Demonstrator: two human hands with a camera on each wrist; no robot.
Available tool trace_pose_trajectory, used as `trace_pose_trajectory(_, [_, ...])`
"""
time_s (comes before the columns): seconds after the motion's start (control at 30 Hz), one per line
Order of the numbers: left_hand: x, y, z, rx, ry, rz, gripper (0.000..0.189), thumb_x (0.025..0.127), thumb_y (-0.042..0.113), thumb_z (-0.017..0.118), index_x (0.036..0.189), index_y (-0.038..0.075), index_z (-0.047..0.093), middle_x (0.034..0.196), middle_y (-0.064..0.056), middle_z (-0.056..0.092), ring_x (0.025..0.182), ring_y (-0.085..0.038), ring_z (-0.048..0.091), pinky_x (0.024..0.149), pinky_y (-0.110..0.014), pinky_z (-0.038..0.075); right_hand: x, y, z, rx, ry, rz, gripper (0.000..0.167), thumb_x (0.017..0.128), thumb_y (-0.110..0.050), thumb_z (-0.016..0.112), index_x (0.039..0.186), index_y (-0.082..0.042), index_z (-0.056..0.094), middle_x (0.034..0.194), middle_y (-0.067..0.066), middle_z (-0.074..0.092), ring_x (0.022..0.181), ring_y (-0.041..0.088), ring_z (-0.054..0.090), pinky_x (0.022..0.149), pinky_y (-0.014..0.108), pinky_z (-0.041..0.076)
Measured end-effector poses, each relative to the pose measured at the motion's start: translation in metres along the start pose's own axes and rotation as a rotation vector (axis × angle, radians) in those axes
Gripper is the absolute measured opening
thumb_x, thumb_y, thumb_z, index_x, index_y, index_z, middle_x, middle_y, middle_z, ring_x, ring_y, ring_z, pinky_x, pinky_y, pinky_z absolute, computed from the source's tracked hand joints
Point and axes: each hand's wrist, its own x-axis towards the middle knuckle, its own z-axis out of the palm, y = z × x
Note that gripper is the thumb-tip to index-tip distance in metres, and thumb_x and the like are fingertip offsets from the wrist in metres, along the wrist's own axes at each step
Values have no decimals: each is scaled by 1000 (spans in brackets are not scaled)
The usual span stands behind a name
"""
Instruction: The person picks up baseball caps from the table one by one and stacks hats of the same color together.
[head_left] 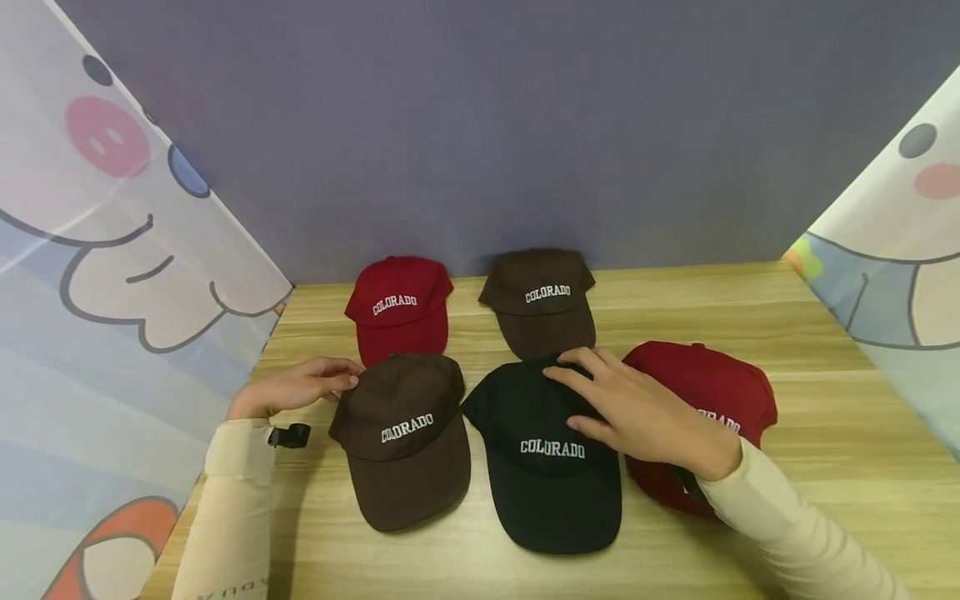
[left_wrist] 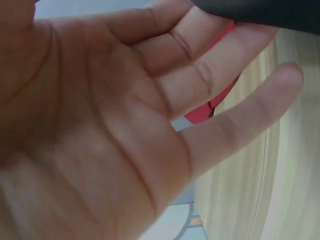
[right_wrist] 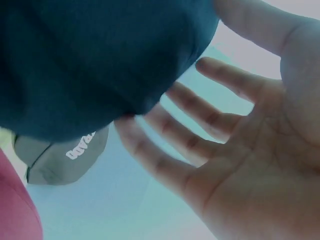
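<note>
A brown cap with white COLORADO lettering lies front left on the wooden table. My left hand is at its left side, fingertips by the crown edge; in the left wrist view the fingers of the left hand stretch out fairly straight, some tips hidden behind a dark edge. To the right lies a black cap, also lettered COLORADO. Over the right side of its crown is my right hand, fingers spread. The right wrist view shows fingertips of the right hand along the black cap's rim, loosely extended.
A red cap and another brown cap lie in the back row near the grey partition. A second red cap sits right of the black one, partly under my right forearm. Cartoon-printed panels flank the table.
</note>
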Motion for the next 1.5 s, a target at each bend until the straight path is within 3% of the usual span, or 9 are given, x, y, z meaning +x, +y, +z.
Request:
trace_pose_trajectory(0.13, [1,-2,-1,36,17,34,28,106,19,52,126,4,64,124,-10,66,111,-16,62,96,-34,52,7,11,-13,77,45,42,54,96,-31,73,143,-13,55,138,2,52,109,19,61,89,40,55])
trace_pose_trajectory(0.33, [8,-2,2,26,34,120,16,107,13,48,106,6,62,100,-7,63,97,-16,59,88,-30,49,26,30,-29,53,114,74,34,98,-19,70,129,-8,63,125,8,60,97,23,63,84,43,54])
trace_pose_trajectory(0.6, [17,0,10,-19,93,140,16,108,9,44,111,3,59,104,-7,64,100,-15,59,90,-27,49,57,43,-33,48,53,115,20,99,-14,66,118,-10,70,111,6,68,94,22,69,78,45,55])
trace_pose_trajectory(0.73, [23,1,13,-13,141,133,17,108,8,44,112,3,59,104,-8,63,99,-17,58,89,-26,48,68,54,-26,26,14,112,16,97,-14,69,113,-10,72,102,4,69,88,21,67,77,44,55])
trace_pose_trajectory(0.9, [28,2,15,-11,199,146,18,108,8,45,114,2,60,106,-10,62,98,-17,57,88,-28,48,82,68,-12,-16,-83,112,14,93,-13,74,107,-11,73,103,6,71,89,25,68,77,47,56])
trace_pose_trajectory(1.07, [30,3,17,16,250,170,18,108,8,46,115,2,62,107,-10,62,99,-17,56,86,-27,47,91,76,6,-69,-191,127,21,90,-19,79,108,-11,72,113,10,69,96,32,69,79,52,57])
trace_pose_trajectory(1.23, [31,3,18,37,277,153,18,107,8,48,116,3,63,109,-10,62,102,-21,55,87,-26,47,96,78,19,-79,-254,140,36,87,-25,83,118,-12,69,119,12,61,104,34,67,81,51,57])
trace_pose_trajectory(1.5, [30,3,17,46,297,102,23,109,15,47,122,6,63,117,-10,63,112,-24,54,97,-34,46,98,80,29,-126,-222,77,52,79,-23,90,121,-11,62,113,13,56,93,32,64,68,46,56])
